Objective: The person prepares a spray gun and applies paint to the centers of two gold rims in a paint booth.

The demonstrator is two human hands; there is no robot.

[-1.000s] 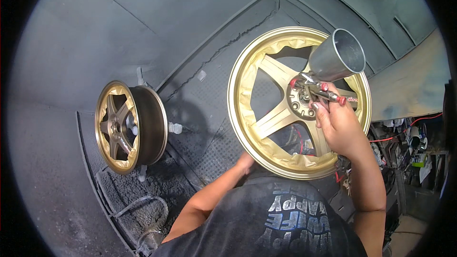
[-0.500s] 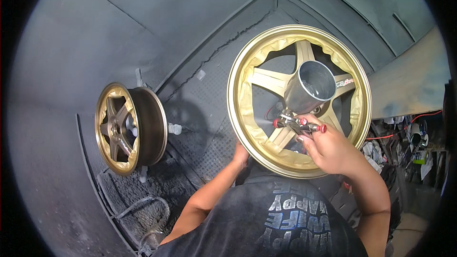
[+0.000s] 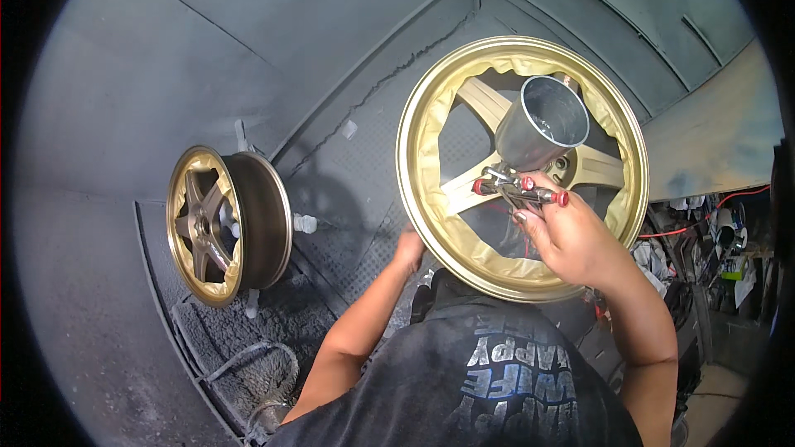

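My right hand (image 3: pixel 571 236) is wrapped round a spray gun (image 3: pixel 517 186) with red knobs. On top of the gun sits a grey open-topped paint cup (image 3: pixel 537 128), tilted, with a little liquid inside. Gun and cup are in front of a gold five-spoke wheel (image 3: pixel 476 186), whose inner rim is lined with crumpled yellow masking tape (image 3: pixel 431 145). At the wheel's lower left edge is my left hand (image 3: pixel 408 250); its fingers are mostly hidden by the rim, so I cannot tell whether they grip it.
On the left a second taped wheel (image 3: pixel 228 228), bronze-coloured, stands upright on a wrapped stand (image 3: pixel 305 223). A hose (image 3: pixel 265 346) lies on the dark mat below it. Grey walls (image 3: pixel 331 33) enclose the far side. Clutter and a red cord (image 3: pixel 687 228) are at right.
The gold wheel has turned counterclockwise. My left hand has shifted slightly up and left along its edge, while my right hand has raised the spray gun a little.
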